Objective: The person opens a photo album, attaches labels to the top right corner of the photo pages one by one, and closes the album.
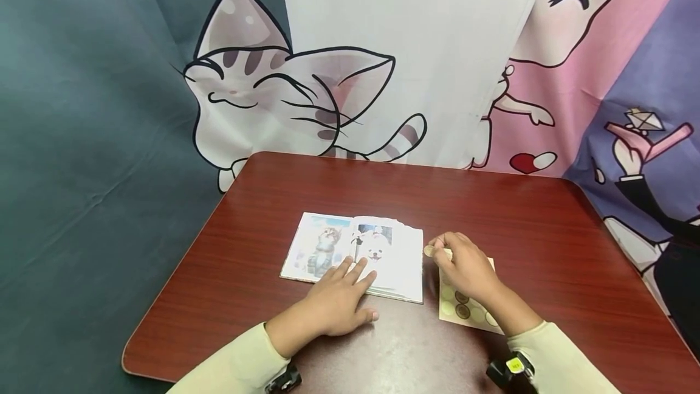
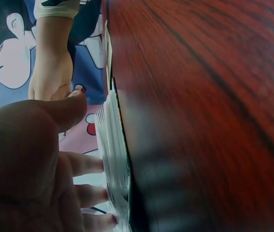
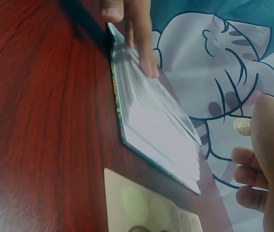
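An open picture book (image 1: 403,263) lies on the table, with a kitten picture (image 1: 324,248) on its left page and a white puppy picture (image 1: 375,249) on its right. My left hand (image 1: 341,301) rests on the book's lower edge near the middle, fingers spread and straight. Just right of the book, my right hand (image 1: 467,267) pinches a round gold sticker (image 3: 242,126) between thumb and forefinger, above a cream sticker sheet (image 1: 476,323). That sheet carries pale round spots and a few dark round stickers (image 1: 462,311); the hand and wrist cover part of it.
The reddish-brown table (image 1: 219,297) has rounded corners. Behind it hangs a cloth printed with a cartoon cat (image 1: 262,108) and other figures. Small black devices (image 1: 514,369) are strapped to both wrists over light sleeves.
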`<state>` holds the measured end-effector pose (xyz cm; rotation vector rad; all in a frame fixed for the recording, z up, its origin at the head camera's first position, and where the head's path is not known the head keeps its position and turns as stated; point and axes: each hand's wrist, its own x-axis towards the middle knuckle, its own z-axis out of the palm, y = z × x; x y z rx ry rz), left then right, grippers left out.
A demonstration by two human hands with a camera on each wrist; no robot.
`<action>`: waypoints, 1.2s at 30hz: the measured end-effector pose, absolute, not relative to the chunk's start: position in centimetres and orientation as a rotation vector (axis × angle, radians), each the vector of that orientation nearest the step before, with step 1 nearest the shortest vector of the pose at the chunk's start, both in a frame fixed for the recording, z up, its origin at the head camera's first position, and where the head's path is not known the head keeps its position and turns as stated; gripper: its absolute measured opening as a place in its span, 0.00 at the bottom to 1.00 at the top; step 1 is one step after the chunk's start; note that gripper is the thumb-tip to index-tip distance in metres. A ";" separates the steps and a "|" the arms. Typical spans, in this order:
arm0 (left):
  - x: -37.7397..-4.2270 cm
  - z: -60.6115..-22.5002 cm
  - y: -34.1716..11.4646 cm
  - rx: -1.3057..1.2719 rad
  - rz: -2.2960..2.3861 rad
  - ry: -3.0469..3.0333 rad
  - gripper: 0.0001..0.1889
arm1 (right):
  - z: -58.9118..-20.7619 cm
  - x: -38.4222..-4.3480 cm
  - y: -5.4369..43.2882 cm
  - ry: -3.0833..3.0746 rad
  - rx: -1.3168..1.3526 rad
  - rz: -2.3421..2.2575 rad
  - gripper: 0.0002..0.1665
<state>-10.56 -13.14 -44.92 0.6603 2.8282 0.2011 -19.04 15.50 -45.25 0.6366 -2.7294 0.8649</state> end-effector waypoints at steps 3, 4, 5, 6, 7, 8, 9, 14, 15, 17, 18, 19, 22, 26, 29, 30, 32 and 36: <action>-10.5 -45.0 -13.3 0.657 0.181 2.805 0.42 | -45.1 -19.4 14.8 -2.740 0.660 0.873 0.08; -10.5 -45.0 -13.3 0.654 0.181 2.795 0.42 | -45.1 -19.5 14.5 -2.744 0.671 0.869 0.08; -10.5 -45.0 -13.3 0.649 0.178 2.786 0.43 | -45.1 -19.7 14.3 -2.747 0.682 0.864 0.08; -10.5 -45.0 -13.3 0.646 0.174 2.781 0.43 | -45.1 -19.8 14.1 -2.750 0.696 0.860 0.08; -10.5 -45.0 -13.3 0.643 0.171 2.774 0.43 | -45.1 -20.0 13.9 -2.748 0.711 0.857 0.08; -10.5 -45.1 -13.3 0.642 0.167 2.770 0.44 | -45.1 -20.1 13.7 -2.749 0.722 0.853 0.07; -10.5 -45.1 -13.3 0.641 0.163 2.768 0.44 | -45.1 -20.3 13.5 -2.752 0.736 0.846 0.07; -10.5 -45.1 -13.3 0.639 0.145 2.766 0.45 | -45.3 -21.1 12.7 -2.765 0.760 0.828 0.05; -10.5 -45.1 -13.3 0.640 0.143 2.764 0.45 | -45.4 -21.3 12.5 -2.764 0.765 0.823 0.05; -10.5 -45.0 -13.3 0.647 0.135 2.763 0.45 | -45.5 -21.5 12.2 -2.765 0.771 0.817 0.05; -10.5 -45.0 -13.3 0.651 0.130 2.762 0.45 | -45.5 -21.7 12.0 -2.767 0.774 0.813 0.05; -10.5 -45.0 -13.4 0.653 0.126 2.761 0.45 | -45.5 -21.8 11.9 -2.768 0.780 0.805 0.05; -10.5 -44.9 -13.4 0.658 0.117 2.760 0.45 | -45.4 -22.1 11.4 -2.773 0.805 0.789 0.05; -10.4 -44.9 -13.5 0.661 0.119 2.758 0.45 | -45.5 -22.6 10.8 -2.782 0.851 0.772 0.05; -10.3 -44.8 -13.5 0.665 0.125 2.760 0.45 | -45.6 -22.9 10.3 -2.791 0.888 0.771 0.06; -10.3 -44.8 -13.5 0.666 0.126 2.759 0.45 | -45.7 -23.0 10.1 -2.795 0.901 0.770 0.07; -10.3 -44.7 -13.5 0.665 0.131 2.757 0.45 | -45.8 -23.3 9.7 -2.800 0.928 0.762 0.07; -10.3 -44.6 -13.5 0.658 0.129 2.746 0.46 | -45.8 -23.7 8.9 -2.787 0.978 0.751 0.07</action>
